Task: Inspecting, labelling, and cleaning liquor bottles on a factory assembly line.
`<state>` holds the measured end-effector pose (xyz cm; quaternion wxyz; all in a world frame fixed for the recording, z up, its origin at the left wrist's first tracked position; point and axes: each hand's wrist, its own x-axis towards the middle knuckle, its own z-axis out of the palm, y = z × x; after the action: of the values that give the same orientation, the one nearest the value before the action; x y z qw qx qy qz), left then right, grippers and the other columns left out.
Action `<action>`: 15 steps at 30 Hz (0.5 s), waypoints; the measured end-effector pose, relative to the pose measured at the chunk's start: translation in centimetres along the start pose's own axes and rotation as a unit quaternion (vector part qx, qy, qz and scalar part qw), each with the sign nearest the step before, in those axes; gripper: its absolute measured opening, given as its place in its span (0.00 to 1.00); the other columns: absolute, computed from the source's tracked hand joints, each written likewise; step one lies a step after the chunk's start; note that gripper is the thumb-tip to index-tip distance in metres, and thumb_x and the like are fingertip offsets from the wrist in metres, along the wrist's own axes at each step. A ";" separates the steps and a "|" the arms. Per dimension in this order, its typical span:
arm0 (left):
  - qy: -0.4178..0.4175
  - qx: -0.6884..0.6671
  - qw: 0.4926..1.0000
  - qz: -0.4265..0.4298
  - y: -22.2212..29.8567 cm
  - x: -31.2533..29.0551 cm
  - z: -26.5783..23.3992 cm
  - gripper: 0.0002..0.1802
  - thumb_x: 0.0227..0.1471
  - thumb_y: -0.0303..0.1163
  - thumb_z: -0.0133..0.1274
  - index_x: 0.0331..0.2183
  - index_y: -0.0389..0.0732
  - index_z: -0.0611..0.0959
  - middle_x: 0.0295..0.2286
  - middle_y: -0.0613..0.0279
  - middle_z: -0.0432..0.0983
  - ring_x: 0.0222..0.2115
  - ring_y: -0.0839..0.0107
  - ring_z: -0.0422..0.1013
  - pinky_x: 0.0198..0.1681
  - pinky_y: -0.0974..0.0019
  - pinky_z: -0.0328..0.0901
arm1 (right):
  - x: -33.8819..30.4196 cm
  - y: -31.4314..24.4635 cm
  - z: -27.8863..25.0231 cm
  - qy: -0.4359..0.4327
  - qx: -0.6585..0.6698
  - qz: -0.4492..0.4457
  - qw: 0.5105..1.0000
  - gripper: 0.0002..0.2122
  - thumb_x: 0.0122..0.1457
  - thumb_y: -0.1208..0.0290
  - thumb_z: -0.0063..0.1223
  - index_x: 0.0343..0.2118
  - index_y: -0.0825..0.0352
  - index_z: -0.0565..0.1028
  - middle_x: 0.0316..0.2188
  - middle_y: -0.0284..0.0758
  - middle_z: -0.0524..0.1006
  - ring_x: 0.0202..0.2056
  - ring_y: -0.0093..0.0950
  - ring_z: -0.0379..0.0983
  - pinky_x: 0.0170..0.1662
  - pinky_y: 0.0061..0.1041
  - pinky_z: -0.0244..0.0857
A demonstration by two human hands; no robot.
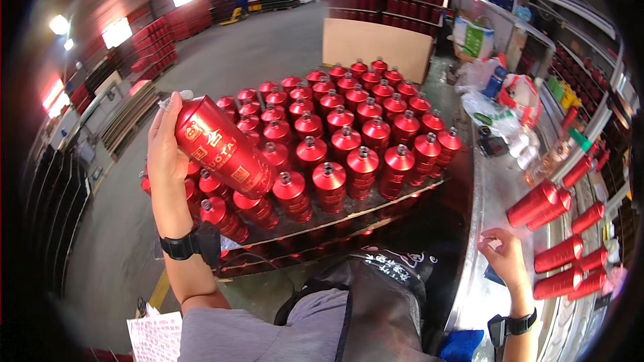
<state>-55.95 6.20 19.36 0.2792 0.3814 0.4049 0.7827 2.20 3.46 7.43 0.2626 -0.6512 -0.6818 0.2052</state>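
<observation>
A slip of the left hand point(166, 151), clasped around a glossy red bottle point(225, 151), risked toppling standing bottles point(329, 181) along the board's point(376, 207) near edge; what the half-curled right hand point(508, 259) held was unclear.

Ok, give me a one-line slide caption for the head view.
Left hand holding a tilted red bottle near rows of others, right hand by the metal bench.

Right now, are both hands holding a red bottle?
No, only the left hand holds a red bottle; the right hand is over the metal bench without one.
</observation>
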 end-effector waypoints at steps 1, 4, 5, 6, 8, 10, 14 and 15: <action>0.010 0.007 1.000 0.008 0.6 -0.1 -0.7 0.16 0.60 0.39 0.57 0.42 0.36 0.81 0.36 0.59 0.80 0.34 0.73 0.78 0.39 0.66 0.73 | 0.5 0.3 0.4 -0.002 0.004 -0.008 1.000 0.13 0.48 0.73 0.64 0.38 0.70 0.80 0.33 0.40 0.81 0.26 0.30 0.73 0.31 0.27 0.66; 0.038 0.030 0.998 0.046 2.2 -0.4 -3.2 0.15 0.60 0.39 0.57 0.41 0.37 0.81 0.34 0.62 0.80 0.32 0.74 0.78 0.37 0.68 0.73 | 1.9 1.1 1.6 -0.015 0.012 -0.036 0.999 0.13 0.48 0.74 0.64 0.38 0.70 0.80 0.32 0.39 0.81 0.27 0.28 0.74 0.31 0.26 0.66; 0.075 0.050 0.994 0.068 2.9 -0.8 -3.9 0.14 0.59 0.38 0.58 0.40 0.38 0.81 0.32 0.63 0.80 0.30 0.75 0.77 0.36 0.69 0.73 | 2.4 1.5 1.9 -0.018 0.012 -0.044 0.999 0.13 0.48 0.74 0.64 0.37 0.70 0.81 0.31 0.38 0.81 0.27 0.27 0.74 0.31 0.25 0.66; 0.112 0.070 0.987 0.089 3.8 -1.3 -4.6 0.13 0.59 0.38 0.59 0.39 0.39 0.81 0.30 0.65 0.80 0.29 0.77 0.77 0.34 0.71 0.72 | 2.8 2.1 2.3 -0.025 0.045 -0.019 0.998 0.13 0.48 0.74 0.64 0.37 0.70 0.81 0.29 0.37 0.81 0.27 0.25 0.74 0.31 0.24 0.66; 0.142 0.105 0.978 0.113 5.1 -1.7 -6.9 0.12 0.58 0.38 0.60 0.38 0.40 0.81 0.29 0.65 0.80 0.27 0.78 0.76 0.33 0.72 0.71 | 3.2 1.9 2.7 -0.035 0.052 -0.023 0.998 0.12 0.48 0.75 0.64 0.38 0.70 0.81 0.29 0.37 0.81 0.28 0.24 0.74 0.31 0.23 0.66; 0.174 0.179 0.960 0.128 6.1 -1.8 -10.9 0.13 0.57 0.38 0.61 0.39 0.41 0.81 0.32 0.66 0.80 0.31 0.78 0.75 0.35 0.73 0.69 | 3.9 0.6 2.7 -0.051 0.043 -0.016 0.998 0.12 0.49 0.75 0.63 0.38 0.71 0.80 0.29 0.36 0.81 0.28 0.23 0.75 0.31 0.23 0.67; 0.235 0.244 0.925 0.173 5.7 -2.6 -16.0 0.12 0.58 0.36 0.60 0.39 0.39 0.81 0.32 0.67 0.79 0.31 0.81 0.73 0.35 0.74 0.67 | 5.1 0.2 4.1 -0.062 0.062 -0.056 0.995 0.11 0.51 0.76 0.62 0.37 0.72 0.80 0.27 0.35 0.81 0.28 0.22 0.75 0.32 0.22 0.67; 0.239 0.246 0.924 0.170 5.4 -2.6 -17.3 0.12 0.58 0.36 0.60 0.39 0.39 0.81 0.32 0.67 0.79 0.31 0.81 0.73 0.35 0.74 0.67 | 5.1 -0.3 4.2 -0.067 0.060 -0.058 0.994 0.11 0.51 0.76 0.62 0.37 0.72 0.80 0.27 0.35 0.81 0.28 0.22 0.75 0.32 0.22 0.67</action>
<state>-69.44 -5.83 16.35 -0.0659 0.3030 0.5680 0.7624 -0.75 8.82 4.83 0.2664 -0.5788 -0.7207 0.2732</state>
